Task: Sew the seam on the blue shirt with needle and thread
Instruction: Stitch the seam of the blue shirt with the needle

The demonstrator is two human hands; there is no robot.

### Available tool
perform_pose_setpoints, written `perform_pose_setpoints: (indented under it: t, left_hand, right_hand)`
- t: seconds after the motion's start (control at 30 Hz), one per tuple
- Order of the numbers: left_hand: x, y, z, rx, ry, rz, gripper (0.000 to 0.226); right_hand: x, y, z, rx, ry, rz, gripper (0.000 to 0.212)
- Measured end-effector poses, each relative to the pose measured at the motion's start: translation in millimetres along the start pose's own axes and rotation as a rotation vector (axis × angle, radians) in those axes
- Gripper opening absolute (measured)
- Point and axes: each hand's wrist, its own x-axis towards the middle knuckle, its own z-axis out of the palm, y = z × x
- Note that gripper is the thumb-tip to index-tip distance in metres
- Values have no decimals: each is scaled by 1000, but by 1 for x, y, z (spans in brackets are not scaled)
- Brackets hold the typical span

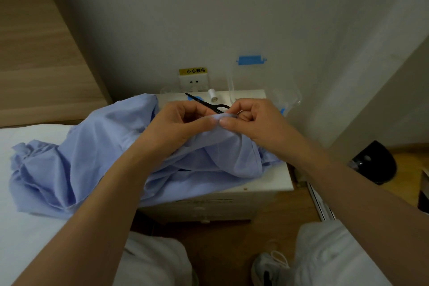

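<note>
Progress, as far as you can judge?

Early or midway, I think. The blue shirt lies bunched, spilling from the bed at the left onto the white nightstand. No finished stitching shows, so most of the seam seems left to do.

Hands?

The left hand pinches a raised fold of the shirt's edge, fingers curled. The right hand pinches the same fold just beside it, thumbs nearly touching. Needle and thread are too small to make out.

Which way does the shirt run?

Its long axis goes left to right, bed to nightstand, and the held edge follows that line. Behind the hands lie black scissors and a white thread spool.
</note>
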Motion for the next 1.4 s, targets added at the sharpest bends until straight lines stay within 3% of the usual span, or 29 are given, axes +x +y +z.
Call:
perform_pose_setpoints:
  t: [0.1, 0.27, 0.6, 0.93, 1.4]
  left_hand:
    - [3, -9, -7, 131, 6, -6, 11]
    - [2, -6, -9, 53, 60, -9, 16]
    - [3, -10, -14, 7, 19, -22, 8]
    - [1, -5, -2, 96, 7, 41, 20]
    - [2, -7, 4, -4, 122, 42, 12]
  right_hand:
    - [0, -1, -4, 14, -7, 4, 7]
    - [0, 1, -4, 6, 1, -6, 10]
    - [2, 5, -5, 38, 10, -29, 12]
    - [1, 3, -4, 40, -2, -25, 12]
    - [-2, 0, -6, 68, -27, 12, 8]
